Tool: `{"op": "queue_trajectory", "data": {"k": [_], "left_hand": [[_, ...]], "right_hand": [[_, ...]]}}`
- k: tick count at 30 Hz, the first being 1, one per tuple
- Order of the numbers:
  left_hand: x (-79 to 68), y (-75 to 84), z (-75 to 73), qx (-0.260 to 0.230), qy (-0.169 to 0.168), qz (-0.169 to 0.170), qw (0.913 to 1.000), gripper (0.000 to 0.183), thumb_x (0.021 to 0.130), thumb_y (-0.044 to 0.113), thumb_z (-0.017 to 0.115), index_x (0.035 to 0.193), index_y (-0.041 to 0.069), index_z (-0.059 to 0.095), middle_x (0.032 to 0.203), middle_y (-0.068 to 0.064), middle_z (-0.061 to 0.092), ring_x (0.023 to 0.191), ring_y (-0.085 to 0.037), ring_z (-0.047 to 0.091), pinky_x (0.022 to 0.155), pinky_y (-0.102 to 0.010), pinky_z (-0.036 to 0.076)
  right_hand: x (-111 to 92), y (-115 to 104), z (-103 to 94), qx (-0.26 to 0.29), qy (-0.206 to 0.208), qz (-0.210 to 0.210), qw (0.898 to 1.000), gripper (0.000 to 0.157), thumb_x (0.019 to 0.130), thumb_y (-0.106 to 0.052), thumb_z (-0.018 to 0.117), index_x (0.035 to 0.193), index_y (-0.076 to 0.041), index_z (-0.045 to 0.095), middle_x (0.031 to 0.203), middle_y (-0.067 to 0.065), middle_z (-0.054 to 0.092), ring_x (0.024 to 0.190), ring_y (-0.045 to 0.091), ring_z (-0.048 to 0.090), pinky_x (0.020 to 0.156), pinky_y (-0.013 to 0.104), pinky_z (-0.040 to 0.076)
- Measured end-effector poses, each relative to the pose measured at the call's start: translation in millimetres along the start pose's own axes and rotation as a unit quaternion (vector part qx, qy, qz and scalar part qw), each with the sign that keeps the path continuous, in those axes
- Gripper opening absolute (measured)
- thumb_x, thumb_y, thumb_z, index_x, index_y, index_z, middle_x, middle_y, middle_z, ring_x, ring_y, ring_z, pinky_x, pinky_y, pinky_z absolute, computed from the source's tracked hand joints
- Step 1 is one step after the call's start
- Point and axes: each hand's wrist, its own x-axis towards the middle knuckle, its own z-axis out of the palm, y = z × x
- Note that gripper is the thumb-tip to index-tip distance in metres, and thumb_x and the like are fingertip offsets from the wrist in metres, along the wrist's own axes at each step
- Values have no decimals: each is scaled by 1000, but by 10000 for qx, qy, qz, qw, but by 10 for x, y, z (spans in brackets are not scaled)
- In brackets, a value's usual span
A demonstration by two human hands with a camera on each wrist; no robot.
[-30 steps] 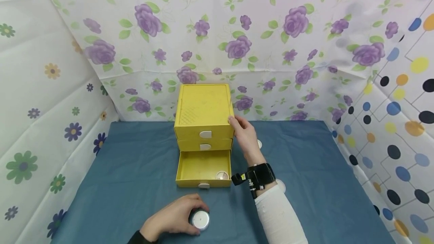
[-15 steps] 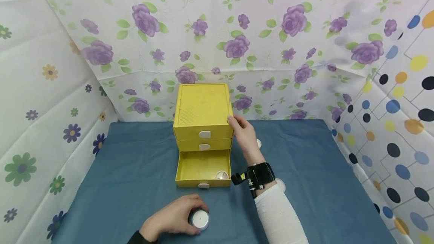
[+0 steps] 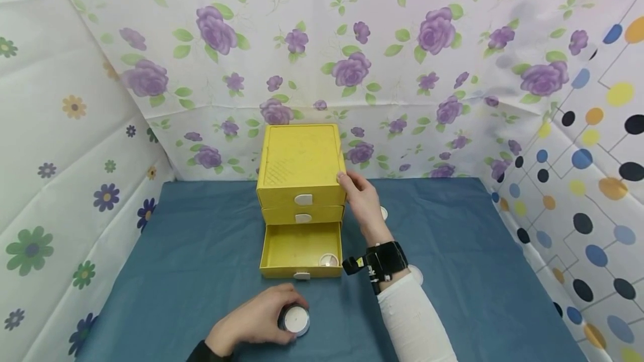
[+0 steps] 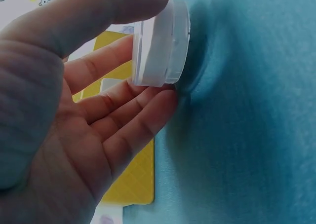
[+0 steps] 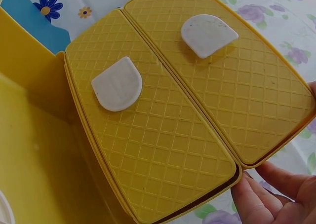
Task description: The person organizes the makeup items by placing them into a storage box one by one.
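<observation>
In the head view my left hand (image 3: 259, 315) holds a small round jar (image 3: 296, 320), clear-walled with a white top, between thumb and fingers. It is just in front of the drawer unit. The left wrist view shows the jar (image 4: 160, 44) slightly off the blue cloth, a shadow beside it. My right hand (image 3: 363, 203) grips the right front edge of the yellow drawer unit (image 3: 304, 155), thumb at the top edge. Its bottom drawer (image 3: 289, 250) is pulled out, with a small round clear-rimmed piece (image 3: 329, 260) inside at the right. The upper two drawers are closed.
Blue cloth (image 3: 201, 250) covers the table. Behind my right forearm lie a white round piece (image 3: 384, 213) and another pale disc (image 3: 415, 274), both partly hidden. Patterned sheets (image 3: 352, 71) stand at the back and both sides.
My left hand has risen slightly with the jar and shifted a little toward the drawer unit. The right hand keeps its hold on the unit.
</observation>
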Motion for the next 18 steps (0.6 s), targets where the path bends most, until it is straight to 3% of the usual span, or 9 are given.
{"op": "queue_trajectory", "data": {"k": [6,18], "left_hand": [[6,14,-33,-73,47,-66,9999,41,82,29,80,120,25,65,110,13,57,95,-5,53,85,-30,52],[9,21,-81,69,301,128,9994,39,87,32,76,123,22,64,111,11,58,95,-5,53,83,-30,52]], "right_hand": [[-4,-6,4,-27,15,4,10000,77,82,-75,60,139,-24,55,134,-2,56,117,14,53,101,44,47],[0,-1,3,-85,46,0,10000,77,82,-75,60,140,-24,55,134,-3,56,117,14,53,101,44,47]]}}
